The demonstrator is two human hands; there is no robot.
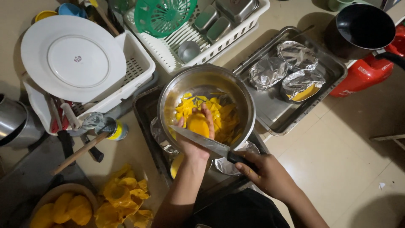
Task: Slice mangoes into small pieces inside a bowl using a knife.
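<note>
My left hand [195, 137] is cupped under a peeled piece of mango [198, 125], fingers curled up around it so the slippery flesh sits steady over the steel bowl [168, 95]. I hold it there, above the bowl's near side, so that whatever comes off drops straight onto the yellow slices [223, 116] already heaped inside. My right hand [270, 175] is clenched on the dark handle of the knife [202, 142], and the blade lies flat across, just below the fruit and touching my left palm side, edge toward the mango rather than toward my wrist.

The bowl rests in a dark tray [145, 112] with a few foil cups around its base, one showing yellow filling. To the right, a second metal tray [333, 67] carries three more foil cups [297, 55], kept close at hand. By my left elbow lie a heap of mango peels [122, 202] and, beside them, a wooden bowl of whole peeled mangoes [63, 209], well apart from the cut fruit. Farther off stand a white plate [71, 57] on a drying rack and a green basket [164, 17].
</note>
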